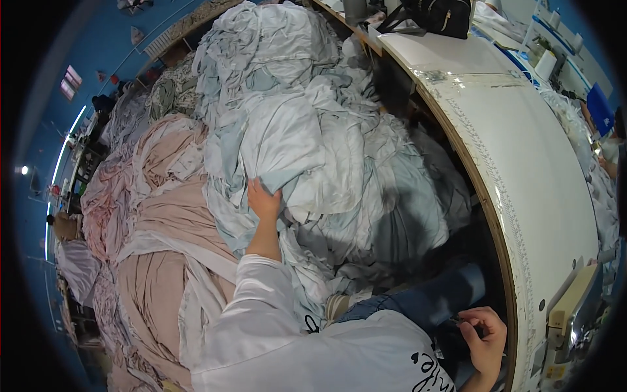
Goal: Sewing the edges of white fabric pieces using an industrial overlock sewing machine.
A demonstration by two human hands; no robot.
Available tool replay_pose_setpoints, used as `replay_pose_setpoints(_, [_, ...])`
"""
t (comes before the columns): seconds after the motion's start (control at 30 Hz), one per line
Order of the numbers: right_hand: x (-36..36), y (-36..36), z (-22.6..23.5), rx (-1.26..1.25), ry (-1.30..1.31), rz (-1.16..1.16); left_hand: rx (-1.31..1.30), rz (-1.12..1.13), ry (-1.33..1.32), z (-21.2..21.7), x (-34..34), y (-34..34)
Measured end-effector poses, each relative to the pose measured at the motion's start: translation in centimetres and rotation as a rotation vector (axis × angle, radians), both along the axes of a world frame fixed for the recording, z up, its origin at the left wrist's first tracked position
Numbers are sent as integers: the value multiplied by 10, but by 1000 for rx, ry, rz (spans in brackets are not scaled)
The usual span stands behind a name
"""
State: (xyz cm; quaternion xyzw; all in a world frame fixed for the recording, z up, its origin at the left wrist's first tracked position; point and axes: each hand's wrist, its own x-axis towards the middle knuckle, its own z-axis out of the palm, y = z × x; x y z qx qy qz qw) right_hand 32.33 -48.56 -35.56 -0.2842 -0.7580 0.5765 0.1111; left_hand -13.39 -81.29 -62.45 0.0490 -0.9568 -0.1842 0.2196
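A large heap of pale blue and white fabric (287, 130) rises in front of me. My left hand (264, 200) reaches into its near side, fingers closed on a fold of the cloth and partly hidden by it. Beside the white table's edge, low on the right, is my right hand (484, 338). Its thumb and fingers are curled together in a pinch, apart from the heap. Whatever may be between those fingertips is too small to make out.
Beige-pink cloth (157, 294) is piled along the left. A long white table (522, 163) curves down the right, with a black bag (441, 14) at its far end and a sewing machine (571, 320) near me. A person (65, 225) is at the far left.
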Motion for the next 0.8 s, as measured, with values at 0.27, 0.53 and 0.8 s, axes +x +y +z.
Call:
replay_pose_setpoints(0.27, [-14,1,-5,49,-39,77,-472,-431,-684,42,-68,29])
replay_pose_setpoints(0.53, [-48,-3,-53,-378,117,31,365,-1352,2,93,166,231])
replay_pose_setpoints(0.8, [-66,12,-140,186,-54,326,977,-1561,-866,206,260,263])
